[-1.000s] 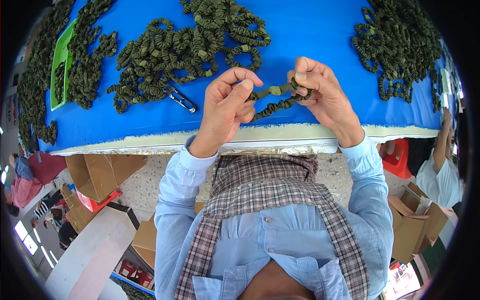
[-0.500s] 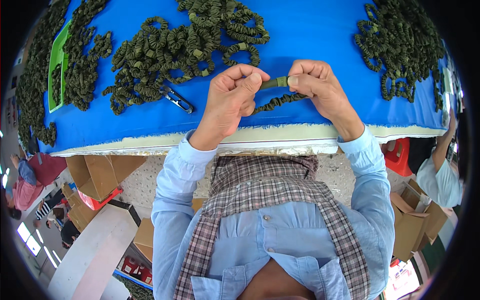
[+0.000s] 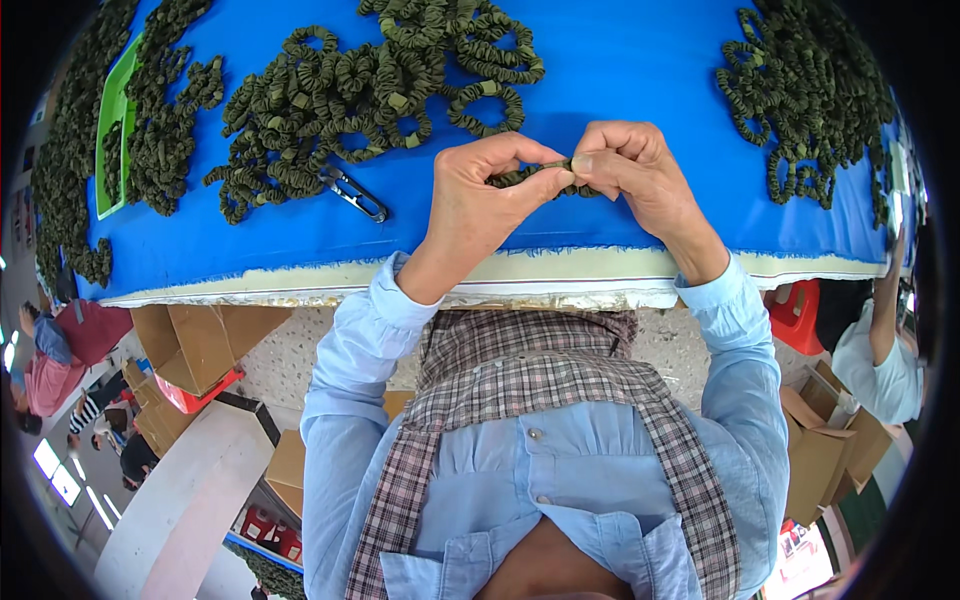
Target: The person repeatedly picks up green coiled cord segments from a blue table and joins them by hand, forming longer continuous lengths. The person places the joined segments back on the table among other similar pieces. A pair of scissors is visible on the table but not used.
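Observation:
Both my hands meet over the near part of the blue-covered table, pinching one dark green gathered elastic fabric band (image 3: pixel 512 179). My left hand (image 3: pixel 492 195) has thumb and forefinger closed at the band, tips against the other hand's fingers. My right hand (image 3: pixel 640 180) grips it with thumb and bent fingers from the other side. Most of the band is hidden by the fingers; short ruched parts show behind them. Left of my hands lies a pair of thread snips (image 3: pixel 354 193), beside a big heap of similar green bands (image 3: pixel 330 105).
Another heap of bands (image 3: pixel 800 95) lies at the right of the table. More bands surround a light green tray (image 3: pixel 112 125) at the left. Cardboard boxes (image 3: pixel 200 345) and a red stool (image 3: pixel 797 318) stand below the table edge. Other people (image 3: pixel 885 360) are at both sides.
My left hand has moved right, its fingertips now meeting those of the right hand. The flat section of band stretched between them before is now mostly covered.

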`<state>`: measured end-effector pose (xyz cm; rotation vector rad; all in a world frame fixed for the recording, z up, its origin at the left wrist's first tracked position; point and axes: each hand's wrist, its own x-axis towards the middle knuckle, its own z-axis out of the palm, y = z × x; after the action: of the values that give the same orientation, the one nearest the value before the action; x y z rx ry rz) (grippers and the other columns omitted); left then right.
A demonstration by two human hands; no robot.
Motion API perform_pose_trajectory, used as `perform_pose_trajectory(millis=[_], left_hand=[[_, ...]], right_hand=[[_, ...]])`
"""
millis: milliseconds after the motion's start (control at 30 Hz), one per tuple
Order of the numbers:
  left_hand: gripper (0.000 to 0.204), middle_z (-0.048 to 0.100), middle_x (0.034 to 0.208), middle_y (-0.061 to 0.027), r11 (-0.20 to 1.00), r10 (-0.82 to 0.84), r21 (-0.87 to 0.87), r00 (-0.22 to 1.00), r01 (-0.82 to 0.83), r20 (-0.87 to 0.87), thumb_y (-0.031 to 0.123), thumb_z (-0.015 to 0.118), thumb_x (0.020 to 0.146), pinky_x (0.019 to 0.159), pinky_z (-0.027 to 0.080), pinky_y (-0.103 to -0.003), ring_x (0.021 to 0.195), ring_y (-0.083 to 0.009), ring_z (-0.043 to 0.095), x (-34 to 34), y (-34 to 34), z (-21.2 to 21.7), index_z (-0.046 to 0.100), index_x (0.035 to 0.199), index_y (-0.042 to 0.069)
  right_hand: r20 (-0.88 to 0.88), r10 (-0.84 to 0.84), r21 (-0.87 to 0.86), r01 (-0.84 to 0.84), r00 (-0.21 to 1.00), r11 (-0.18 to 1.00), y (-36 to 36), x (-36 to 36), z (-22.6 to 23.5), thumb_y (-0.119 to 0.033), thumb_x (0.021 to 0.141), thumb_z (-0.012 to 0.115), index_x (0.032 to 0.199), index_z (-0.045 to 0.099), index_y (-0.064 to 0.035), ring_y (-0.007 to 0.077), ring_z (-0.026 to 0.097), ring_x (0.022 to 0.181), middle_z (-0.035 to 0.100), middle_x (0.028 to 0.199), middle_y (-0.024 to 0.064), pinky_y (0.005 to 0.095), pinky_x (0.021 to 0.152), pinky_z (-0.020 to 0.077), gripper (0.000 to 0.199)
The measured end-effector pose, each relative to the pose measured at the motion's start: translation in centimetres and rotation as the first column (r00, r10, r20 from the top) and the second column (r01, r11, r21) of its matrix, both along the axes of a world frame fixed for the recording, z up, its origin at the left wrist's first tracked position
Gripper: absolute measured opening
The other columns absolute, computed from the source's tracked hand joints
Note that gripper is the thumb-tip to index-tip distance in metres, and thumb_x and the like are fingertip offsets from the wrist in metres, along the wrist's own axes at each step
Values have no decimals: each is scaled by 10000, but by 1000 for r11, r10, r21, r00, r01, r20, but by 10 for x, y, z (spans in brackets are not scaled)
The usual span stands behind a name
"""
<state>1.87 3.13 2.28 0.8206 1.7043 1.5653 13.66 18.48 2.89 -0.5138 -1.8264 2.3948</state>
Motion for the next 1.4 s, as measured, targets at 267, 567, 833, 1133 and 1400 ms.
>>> perform_pose_trajectory(millis=[267, 567, 833, 1133, 1400], left_hand=[[137, 643, 734, -9, 998, -56, -11, 998, 57, 37, 17, 692, 806, 558, 395, -162, 642, -15, 548, -15, -14, 5, 621, 920, -5], [250, 509, 631, 36, 973, -229, 11, 971, 229, 62, -49, 514, 769, 493, 296, -198, 554, -6, 413, -19, -14, 25, 545, 1013, 0], [268, 472, 555, 60, 981, -192, 37, 954, 189, 230, -7, 611, 782, 473, 253, -203, 509, 9, 374, -27, -20, 15, 572, 1046, 11], [110, 492, 508, 64, 999, 8, -42, 999, -10, -44, 99, 772, 752, 430, 238, -205, 486, 10, 365, 2, 5, 11, 713, 812, 28], [86, 579, 688, 14, 997, -54, -52, 998, 52, -26, -4, 663, 810, 513, 377, -179, 597, -15, 491, -18, -16, 7, 641, 891, -21]], right_hand=[[-69, -91, -89, 84, 994, 992, 16, 4, -7, -125, 817, 632, 693, 625, -15, 41, 357, 491, 467, 525, -21, 225, 486, 280, 166], [59, 130, 253, -141, 990, 957, -1, -1, 11, -145, 851, 696, 926, 695, -32, -1, 382, 503, 520, 580, -53, 197, 454, 255, 136], [-24, -95, -54, 94, 995, 994, 12, 5, 4, -77, 858, 605, 786, 650, 12, 50, 430, 477, 560, 603, 22, 204, 500, 343, 123], [-29, -107, 129, 110, 994, 986, 3, 3, 0, -66, 850, 602, 742, 643, -4, 40, 407, 474, 517, 543, -7, 211, 474, 333, 131], [-40, -249, -95, 244, 968, 965, 18, 6, -1, -71, 849, 588, 748, 655, -30, 33, 386, 466, 475, 511, -16, 237, 702, 462, 128]])
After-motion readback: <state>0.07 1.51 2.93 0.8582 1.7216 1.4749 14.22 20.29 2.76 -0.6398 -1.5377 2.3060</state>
